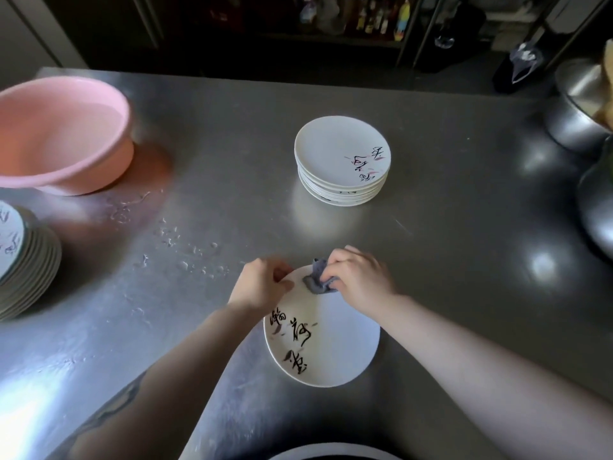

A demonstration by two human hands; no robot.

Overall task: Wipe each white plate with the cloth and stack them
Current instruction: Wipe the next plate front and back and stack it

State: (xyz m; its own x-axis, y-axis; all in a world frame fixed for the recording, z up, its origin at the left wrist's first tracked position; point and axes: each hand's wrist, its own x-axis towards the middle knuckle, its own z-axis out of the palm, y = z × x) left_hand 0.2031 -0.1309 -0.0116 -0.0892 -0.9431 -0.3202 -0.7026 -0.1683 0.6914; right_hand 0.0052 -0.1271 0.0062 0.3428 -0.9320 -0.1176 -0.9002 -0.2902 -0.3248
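On the desk (pixel 431 194) under both hands, one plate (pixel 335 346) is mid-wipe: the left hand (pixel 262 283) pinches its far rim, the right hand (pixel 358 277) grips the cloth (pixel 316 280) against its surface. Beyond the hands, a stack (pixel 343 164) looks finished; left of the left hand, another pile (pixel 23 260) probably awaits wiping.

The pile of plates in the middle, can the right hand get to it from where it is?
Probably yes. Only bare table lies between the right hand and the pile, though the hand is holding the cloth.
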